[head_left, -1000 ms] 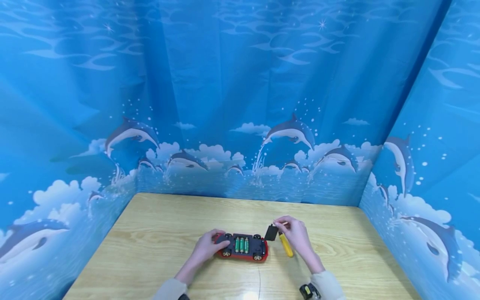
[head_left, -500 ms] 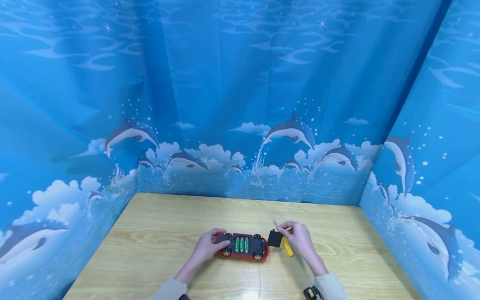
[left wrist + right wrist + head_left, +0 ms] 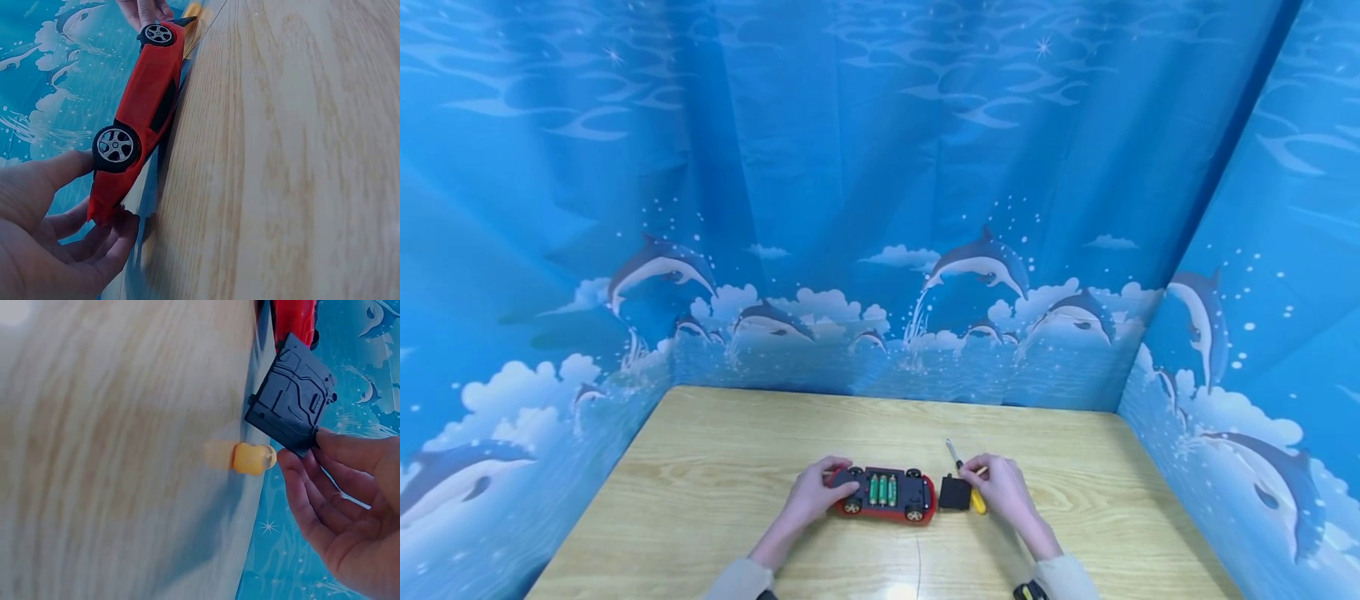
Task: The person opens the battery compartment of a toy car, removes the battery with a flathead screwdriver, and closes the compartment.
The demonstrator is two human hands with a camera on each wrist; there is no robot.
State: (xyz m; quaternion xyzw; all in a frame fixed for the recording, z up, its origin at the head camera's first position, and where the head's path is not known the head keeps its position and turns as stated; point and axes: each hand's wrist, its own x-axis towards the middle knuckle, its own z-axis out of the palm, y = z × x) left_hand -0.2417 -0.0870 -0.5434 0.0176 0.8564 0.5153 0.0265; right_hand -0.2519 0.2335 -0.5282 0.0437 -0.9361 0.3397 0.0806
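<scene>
Backdrop: blue sheeting [image 3: 850,167] printed with leaping dolphins, clouds and bubbles wraps the back and both sides of the spot I'm watching.
Tabletop: pale wood grain [image 3: 737,442], reaching back to the sheeting; a thin dark line runs down its near part.
Left sleeve: light-coloured cuff [image 3: 743,579], at the near edge of the view.
Left hand: this hand [image 3: 811,493] grasps the left end of the car, its thumb on the upturned underside and the other fingers curled around that end.
Car: the red toy car [image 3: 906,492] lies upside down on the tabletop, wheels up, in front of the person.
Batteries: three green ones [image 3: 883,490], side by side in the open compartment of the underside.
Cover: a thin black piece [image 3: 955,493], just beside the car's right end; I can't tell whether it touches the tabletop.
Screwdriver: yellow handle [image 3: 978,502] nearer the person, metal shaft pointing away, lying by the cover.
Right hand: this hand [image 3: 1002,487] pinches the cover by one corner, thumb against fingertips.
Right sleeve: another light cuff [image 3: 1066,577], with a dark device at the wrist.
</scene>
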